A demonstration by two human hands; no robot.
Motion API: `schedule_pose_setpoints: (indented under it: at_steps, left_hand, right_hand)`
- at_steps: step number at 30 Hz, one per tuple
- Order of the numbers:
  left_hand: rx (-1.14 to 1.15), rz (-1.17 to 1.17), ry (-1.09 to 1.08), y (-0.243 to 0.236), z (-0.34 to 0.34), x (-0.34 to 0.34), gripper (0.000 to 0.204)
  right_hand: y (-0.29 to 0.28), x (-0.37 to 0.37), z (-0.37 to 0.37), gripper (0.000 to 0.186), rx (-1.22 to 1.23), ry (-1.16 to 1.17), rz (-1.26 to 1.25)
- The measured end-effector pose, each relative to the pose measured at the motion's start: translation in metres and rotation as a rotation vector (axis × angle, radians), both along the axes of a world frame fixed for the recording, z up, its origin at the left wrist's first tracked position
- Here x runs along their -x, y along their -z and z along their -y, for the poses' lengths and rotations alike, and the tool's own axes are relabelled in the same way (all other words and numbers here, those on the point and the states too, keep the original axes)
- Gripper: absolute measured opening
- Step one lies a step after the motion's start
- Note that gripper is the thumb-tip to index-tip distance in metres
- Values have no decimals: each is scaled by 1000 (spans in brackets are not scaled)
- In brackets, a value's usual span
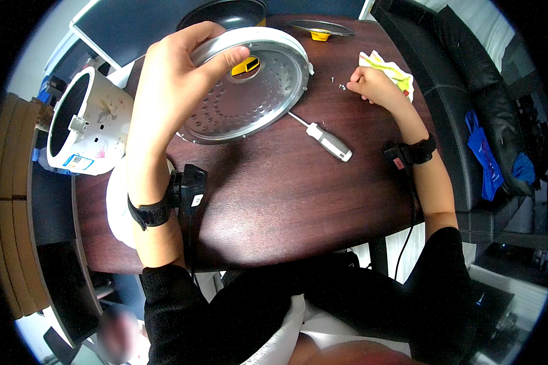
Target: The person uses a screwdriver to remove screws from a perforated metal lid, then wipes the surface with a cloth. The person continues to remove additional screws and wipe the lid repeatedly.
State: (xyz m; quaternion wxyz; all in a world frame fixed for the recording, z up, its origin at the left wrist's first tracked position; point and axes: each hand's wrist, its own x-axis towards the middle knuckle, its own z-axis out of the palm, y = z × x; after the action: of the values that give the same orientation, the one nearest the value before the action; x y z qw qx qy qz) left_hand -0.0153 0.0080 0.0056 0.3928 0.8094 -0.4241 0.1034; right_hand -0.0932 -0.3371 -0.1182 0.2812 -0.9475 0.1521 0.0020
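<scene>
My left hand [186, 79] grips the upper rim of a round metal lid [268, 100] with a white edge, fingers behind and thumb in front. The lid is tilted up above the table, its dimpled metal side facing me. Something yellow [240, 68] shows at its middle hole. Further right, my right hand [376, 86] is low over the tabletop with its fingertips pinched together. Whatever they hold, if anything, is too small to see. Several small screws [342, 87] lie just left of those fingertips. A grey and white screwdriver [330, 143] rests below the lid, its tip hidden behind the rim.
A white flower-patterned cooker body [106, 125] stands at the left, near a white round piece [119, 207] partly under my left forearm. At the back are a dark pan [222, 13] and a lid with a yellow knob [319, 35]. A yellow-green cloth [393, 73] lies beside my right hand.
</scene>
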Motion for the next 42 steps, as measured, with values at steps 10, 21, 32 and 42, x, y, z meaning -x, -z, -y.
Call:
schedule_pose_setpoints:
  at_steps: [10, 21, 32, 42]
  left_hand:
    - [-67, -11, -43, -1, -1, 2, 31]
    - [-76, -43, -60, -2, -1, 3, 31]
    - [-67, -28, -52, -1, 0, 1, 31]
    - [21, 23, -22, 3, 3, -1, 36]
  right_hand:
    - [16, -8, 0, 26, 157, -63, 78]
    - [11, -8, 6, 19, 28, -63, 9]
    - [3, -5, 7, 17, 11, -99, -14]
    - [-53, 14, -39, 9, -484, -274, 489]
